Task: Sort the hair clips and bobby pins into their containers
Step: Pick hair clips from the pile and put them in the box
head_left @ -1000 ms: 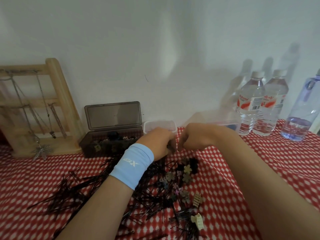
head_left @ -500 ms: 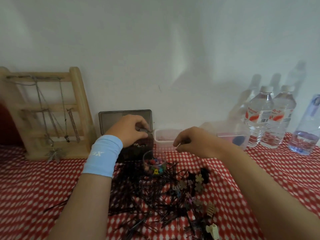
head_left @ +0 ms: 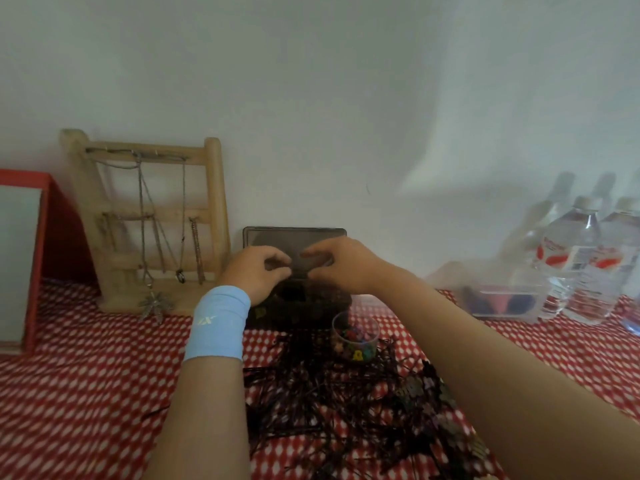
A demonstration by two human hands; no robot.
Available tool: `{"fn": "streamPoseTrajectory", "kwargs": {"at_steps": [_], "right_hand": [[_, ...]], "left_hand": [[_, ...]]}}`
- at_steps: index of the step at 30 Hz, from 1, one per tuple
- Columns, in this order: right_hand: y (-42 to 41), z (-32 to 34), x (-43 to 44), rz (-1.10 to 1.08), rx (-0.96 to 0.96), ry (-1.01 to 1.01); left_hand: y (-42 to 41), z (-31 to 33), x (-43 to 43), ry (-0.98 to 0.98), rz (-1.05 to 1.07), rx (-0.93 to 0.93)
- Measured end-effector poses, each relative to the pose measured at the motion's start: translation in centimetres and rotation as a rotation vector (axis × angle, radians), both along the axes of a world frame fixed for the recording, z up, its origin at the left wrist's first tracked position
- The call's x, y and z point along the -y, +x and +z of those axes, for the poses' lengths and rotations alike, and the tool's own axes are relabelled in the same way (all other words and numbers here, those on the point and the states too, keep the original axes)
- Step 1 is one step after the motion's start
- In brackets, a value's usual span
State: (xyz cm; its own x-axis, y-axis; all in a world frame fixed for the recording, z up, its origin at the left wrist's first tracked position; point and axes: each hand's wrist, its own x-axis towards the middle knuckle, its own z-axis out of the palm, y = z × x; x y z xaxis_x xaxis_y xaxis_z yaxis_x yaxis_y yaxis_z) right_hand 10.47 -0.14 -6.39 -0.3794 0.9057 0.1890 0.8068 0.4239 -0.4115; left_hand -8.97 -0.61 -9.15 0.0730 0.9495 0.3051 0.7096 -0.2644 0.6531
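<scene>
Since half a second ago the right hand point(head_left: 341, 265) has crossed to join the left hand point(head_left: 254, 271) above the open dark brown plastic box point(head_left: 301, 315). On the red-and-white checked cloth point(head_left: 86, 393) black bobby pins point(head_left: 322, 407) sprawl in a heap, with the small clear cup of coloured clips point(head_left: 355, 336) just before the box. Both hands curl their fingers; I cannot tell whether they pinch anything.
</scene>
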Motion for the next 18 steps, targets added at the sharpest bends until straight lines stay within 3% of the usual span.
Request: {"fn": "streamPoseTrajectory", "kwargs": {"at_steps": [5, 9, 12, 15, 18], "right_hand": [[-0.3, -1.2, 0.4, 0.022, 0.089, 0.006], [0.0, -1.8, 1.2, 0.042, 0.222, -0.002], [0.4, -1.7, 1.4, 0.026, 0.207, 0.005], [-0.3, -1.6, 1.5, 0.042, 0.111, 0.006], [-2.1, -2.0, 1.6, 0.110, 0.159, -0.073]], "left_hand": [[1.1, -1.1, 0.5, -0.103, -0.144, -0.095], [0.3, -1.1, 0.2, -0.067, -0.017, -0.103], [-0.3, -0.8, 0.6, -0.093, -0.014, -0.120], [-1.3, -0.6, 0.9, -0.103, 0.015, -0.249], [-2.3, -0.6, 1.3, -0.155, 0.009, -0.412]]}}
